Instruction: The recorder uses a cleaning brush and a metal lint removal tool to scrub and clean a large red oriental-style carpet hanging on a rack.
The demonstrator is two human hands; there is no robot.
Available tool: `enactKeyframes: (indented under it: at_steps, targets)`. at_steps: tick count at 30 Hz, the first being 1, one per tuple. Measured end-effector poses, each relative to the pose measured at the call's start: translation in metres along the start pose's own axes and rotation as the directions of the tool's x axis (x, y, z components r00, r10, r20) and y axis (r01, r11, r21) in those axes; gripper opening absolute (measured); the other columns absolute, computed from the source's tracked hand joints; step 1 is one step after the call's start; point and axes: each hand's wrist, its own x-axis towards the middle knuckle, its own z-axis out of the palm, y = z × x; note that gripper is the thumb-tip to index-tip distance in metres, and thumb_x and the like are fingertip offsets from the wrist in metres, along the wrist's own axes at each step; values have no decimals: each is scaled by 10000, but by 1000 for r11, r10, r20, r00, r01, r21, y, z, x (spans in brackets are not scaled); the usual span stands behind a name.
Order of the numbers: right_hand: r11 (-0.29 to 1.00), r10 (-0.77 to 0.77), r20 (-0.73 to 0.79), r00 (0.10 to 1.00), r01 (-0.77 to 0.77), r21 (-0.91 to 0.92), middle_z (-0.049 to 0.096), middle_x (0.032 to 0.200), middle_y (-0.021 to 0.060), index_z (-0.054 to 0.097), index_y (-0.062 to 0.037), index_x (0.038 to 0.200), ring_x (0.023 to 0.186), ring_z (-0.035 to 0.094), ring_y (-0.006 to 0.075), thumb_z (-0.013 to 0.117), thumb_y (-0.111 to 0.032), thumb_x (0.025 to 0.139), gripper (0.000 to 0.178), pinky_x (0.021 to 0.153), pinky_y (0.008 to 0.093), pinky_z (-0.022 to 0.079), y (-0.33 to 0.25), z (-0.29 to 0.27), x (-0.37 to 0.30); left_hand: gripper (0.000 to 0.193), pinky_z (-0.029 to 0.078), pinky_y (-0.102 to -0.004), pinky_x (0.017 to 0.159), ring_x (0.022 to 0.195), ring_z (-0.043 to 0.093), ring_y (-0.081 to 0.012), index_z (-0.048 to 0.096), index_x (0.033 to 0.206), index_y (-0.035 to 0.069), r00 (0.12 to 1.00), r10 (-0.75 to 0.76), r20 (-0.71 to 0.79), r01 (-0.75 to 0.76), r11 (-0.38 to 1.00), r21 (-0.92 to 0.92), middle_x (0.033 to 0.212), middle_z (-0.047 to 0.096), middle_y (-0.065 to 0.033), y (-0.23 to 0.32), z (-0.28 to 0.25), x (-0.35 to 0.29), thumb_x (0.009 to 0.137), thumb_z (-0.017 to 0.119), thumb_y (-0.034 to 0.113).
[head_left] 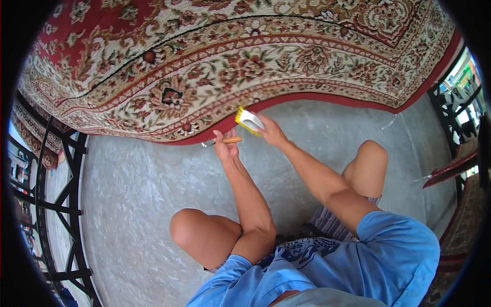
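A large red and cream floral rug (240,69) hangs in front of me, its red lower border waving just above the floor. My left hand (226,146) is closed around a small tool with an orange-brown wooden handle (232,139) and a curved metal end, whose exact kind I cannot make out. Its fingertips are at the rug's red edge, and whether they grip it is unclear. My right hand (273,132) grips a white-backed scrub brush (250,121) with yellow bristles. Those bristles face the rug's border, touching or very close to it.
Grey concrete floor (138,194) spreads around my bent knees. Black metal railing (74,204) runs along the left side. More rugs hang beyond it, and another red-edged rug (455,166) sticks out at the right.
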Motion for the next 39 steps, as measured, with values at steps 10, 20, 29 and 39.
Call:
enactKeyframes:
  at_steps: [10, 20, 29, 39]
  targets:
    - [716, -689, -656, 308, 145, -683, 608, 1315, 228, 540, 24, 1380, 1226, 578, 392, 662, -198, 956, 495, 1003, 458, 464, -251, -270, 143, 824, 201, -669, 1199, 1497, 206, -430, 77, 1564, 178, 958, 70, 278, -45, 994, -98, 1606, 229, -129, 8, -7, -10, 986, 649, 305]
    - [929, -313, -188, 931, 260, -262, 655, 1222, 220, 583, -16, 1351, 1164, 610, 393, 701, -52, 839, 526, 993, 441, 476, -47, 12, 18, 582, 307, -624, 1133, 1291, 514, -359, 340, 1409, 161, 978, 128, 164, -104, 984, -145, 1360, 516, -96, 11, 9, -22, 964, 695, 283]
    - [904, -382, -575, 723, 164, -394, 614, 1243, 225, 557, -31, 1341, 1132, 603, 382, 674, -174, 923, 456, 967, 464, 460, -88, -53, 46, 625, 310, -642, 1152, 1348, 463, -386, 314, 1444, 159, 999, 33, 29, -29, 992, -126, 1402, 486, -130, 31, 1, -26, 961, 696, 264]
    - [991, -106, -376, 920, 128, 32, 573, 1282, 170, 482, 33, 1366, 1206, 559, 260, 667, -57, 911, 499, 1042, 381, 428, -57, 14, -18, 297, 471, -589, 1061, 1224, 562, -398, 479, 1200, 61, 995, -97, -31, 97, 995, 0, 1229, 569, -160, 52, 1, -30, 1000, 637, 214]
